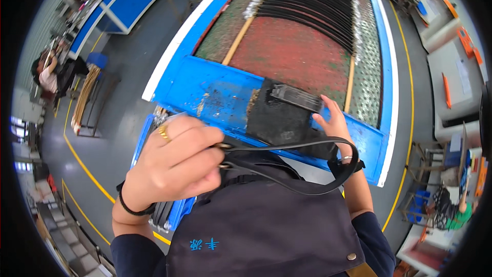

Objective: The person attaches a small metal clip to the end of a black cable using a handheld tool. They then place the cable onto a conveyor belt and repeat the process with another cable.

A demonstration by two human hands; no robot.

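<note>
One black strap (282,144) makes a long loop in the middle of the frame, just above the dark apron (266,231). The left grip (177,161), left of the middle, is pinched on the two ends of the strap, where little brass-coloured bits (224,165) poke out by the fingers. The round bend of the loop lies in front of the right wrist, right of the middle, and I cannot tell if it touches the skin. The right grip (335,123) has its thumb and fingers apart at the right end of a dark block (300,98); I cannot tell if they squeeze it or just rest there. Under the block is a black mat (271,120) on the near edge of the blue table (179,84). At the top of the frame, lots of black strips (307,7) lie in a row across two wooden sticks (237,41). The strap looks light, smooth and bendy, with a bit of spring, so it may flop or slip if held loosely. It does not look easy to break. Both ends together, close to the brass-coloured bits, seem the best place to hold; a second pinch at the round bend would stop it swinging.
</note>
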